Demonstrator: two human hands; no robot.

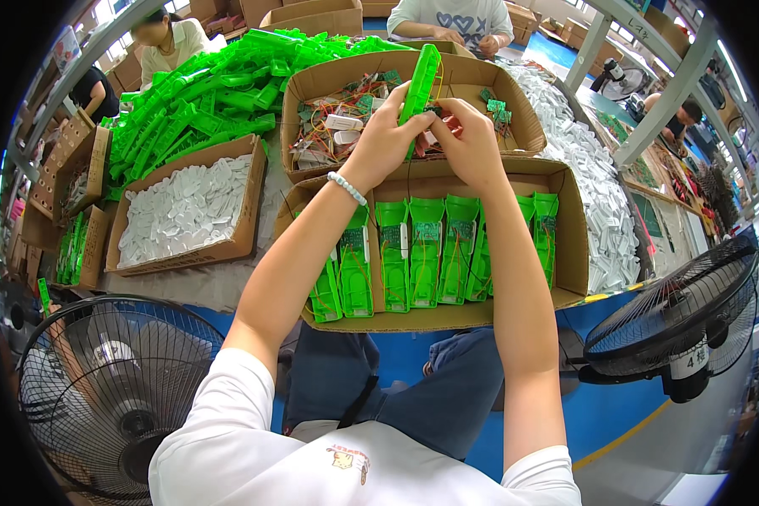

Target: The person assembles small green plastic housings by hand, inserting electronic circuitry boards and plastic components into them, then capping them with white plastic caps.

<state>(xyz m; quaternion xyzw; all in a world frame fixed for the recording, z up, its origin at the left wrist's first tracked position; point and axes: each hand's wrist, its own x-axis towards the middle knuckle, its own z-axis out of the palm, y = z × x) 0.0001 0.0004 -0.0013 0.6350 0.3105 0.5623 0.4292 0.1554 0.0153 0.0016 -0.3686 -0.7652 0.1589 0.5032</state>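
While a carton [514,311] holds green housings [425,261], the left hand [386,139] grips another [422,80], right hand [471,142] curled, hold unclear.

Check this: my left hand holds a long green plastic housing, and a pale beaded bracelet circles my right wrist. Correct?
Not quite: the head view shows the pale beaded bracelet on your left wrist, not the right. Your left hand does hold the long green plastic housing.
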